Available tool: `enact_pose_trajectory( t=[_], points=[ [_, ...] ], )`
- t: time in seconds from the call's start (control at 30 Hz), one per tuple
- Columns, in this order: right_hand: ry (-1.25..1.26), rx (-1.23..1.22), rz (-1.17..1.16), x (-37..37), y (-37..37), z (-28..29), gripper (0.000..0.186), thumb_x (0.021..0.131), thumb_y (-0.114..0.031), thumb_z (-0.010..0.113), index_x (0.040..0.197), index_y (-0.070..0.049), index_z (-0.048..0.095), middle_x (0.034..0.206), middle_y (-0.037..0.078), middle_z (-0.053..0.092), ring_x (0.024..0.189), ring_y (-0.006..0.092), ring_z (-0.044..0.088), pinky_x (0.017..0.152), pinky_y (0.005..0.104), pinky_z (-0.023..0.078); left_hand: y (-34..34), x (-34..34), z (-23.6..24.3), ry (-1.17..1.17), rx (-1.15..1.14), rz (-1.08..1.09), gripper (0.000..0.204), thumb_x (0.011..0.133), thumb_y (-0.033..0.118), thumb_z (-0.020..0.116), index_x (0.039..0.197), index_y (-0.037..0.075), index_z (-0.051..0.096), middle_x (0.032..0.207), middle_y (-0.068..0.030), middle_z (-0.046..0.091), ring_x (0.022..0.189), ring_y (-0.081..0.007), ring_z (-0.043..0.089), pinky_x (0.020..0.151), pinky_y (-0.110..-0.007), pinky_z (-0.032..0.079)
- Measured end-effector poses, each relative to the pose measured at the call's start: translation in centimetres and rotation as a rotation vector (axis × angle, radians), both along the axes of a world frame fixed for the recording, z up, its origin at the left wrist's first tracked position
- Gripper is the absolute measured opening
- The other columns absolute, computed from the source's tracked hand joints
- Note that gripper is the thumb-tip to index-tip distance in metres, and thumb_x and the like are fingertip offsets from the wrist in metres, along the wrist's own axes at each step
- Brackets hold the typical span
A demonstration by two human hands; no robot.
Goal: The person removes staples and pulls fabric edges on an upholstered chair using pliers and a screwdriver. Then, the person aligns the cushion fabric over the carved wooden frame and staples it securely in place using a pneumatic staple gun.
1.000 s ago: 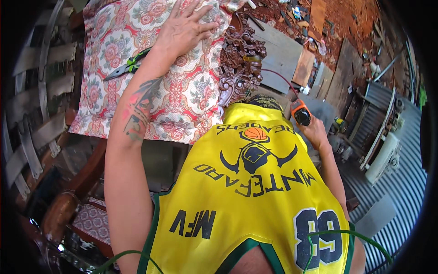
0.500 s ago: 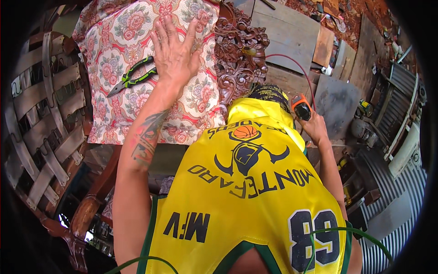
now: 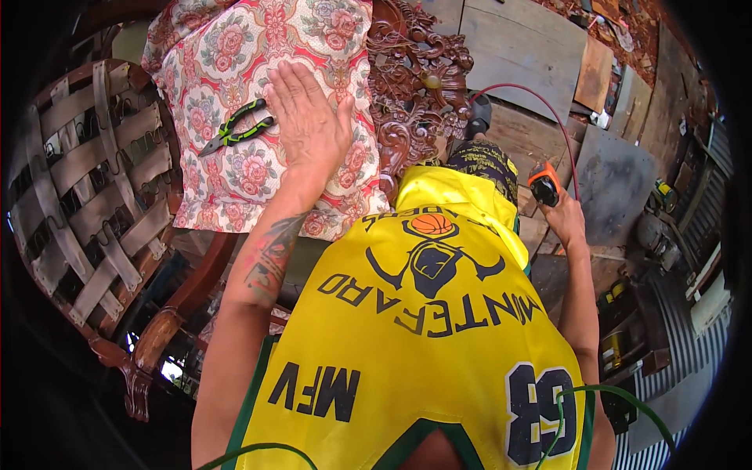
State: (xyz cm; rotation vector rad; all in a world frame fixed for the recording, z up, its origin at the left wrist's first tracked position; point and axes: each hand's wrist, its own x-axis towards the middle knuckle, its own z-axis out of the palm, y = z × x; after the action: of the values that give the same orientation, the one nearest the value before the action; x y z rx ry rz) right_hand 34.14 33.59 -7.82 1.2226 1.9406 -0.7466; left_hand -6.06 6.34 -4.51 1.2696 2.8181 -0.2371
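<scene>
My left hand (image 3: 309,125) lies flat, fingers together, on a floral red and cream fabric (image 3: 235,86) stretched over a chair part. Green-handled pliers (image 3: 235,135) rest on the fabric just left of that hand. A dark carved wooden frame (image 3: 415,86) borders the fabric on its right. My right hand (image 3: 562,218) is wrapped around an orange and black tool (image 3: 544,184) with a red hose (image 3: 540,102) leading from it. My yellow jersey (image 3: 423,337) hides the space between my arms.
A wooden chair frame with woven webbing straps (image 3: 86,204) stands at the left. Grey boards (image 3: 525,55) and wood pieces lie at the top right. Corrugated metal sheets (image 3: 689,407) and small items sit at the right edge.
The view has shifted so the fabric and my left hand sit lower and more central. The left hand stays pressed on the fabric, now right beside the pliers. My right hand keeps holding the orange tool.
</scene>
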Motion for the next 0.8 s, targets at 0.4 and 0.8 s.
enact_pose_trajectory(
  t=[0.4,0.8],
  points=[
    [0.064,0.022,0.011,-1.2,0.3,-0.8,0.048,0.086,-0.035,0.078,0.125,-0.007,0.068,0.106,0.027,0.074,0.106,0.047,0.069,0.091,0.0552,0.055,0.1,1.0,-0.1,0.034,-0.093,-0.016,0.074,0.108,0.035,0.044,0.161,-0.012,0.021,0.169,-0.0334,0.02,0.159,-0.0464,0.017,0.13,-0.055,0.011],
    [0.018,0.003,0.069,1.8,0.3,-1.3,0.047,0.084,-0.031,0.078,0.125,-0.01,0.067,0.108,0.026,0.075,0.106,0.046,0.07,0.092,0.0543,0.055,-2.6,5.4,3.0,-0.254,-0.228,-0.357,0.053,0.107,0.026,0.044,0.15,-0.003,0.051,0.164,-0.0174,0.043,0.158,-0.03,0.03,0.13,-0.05,0.019]
  ],
)
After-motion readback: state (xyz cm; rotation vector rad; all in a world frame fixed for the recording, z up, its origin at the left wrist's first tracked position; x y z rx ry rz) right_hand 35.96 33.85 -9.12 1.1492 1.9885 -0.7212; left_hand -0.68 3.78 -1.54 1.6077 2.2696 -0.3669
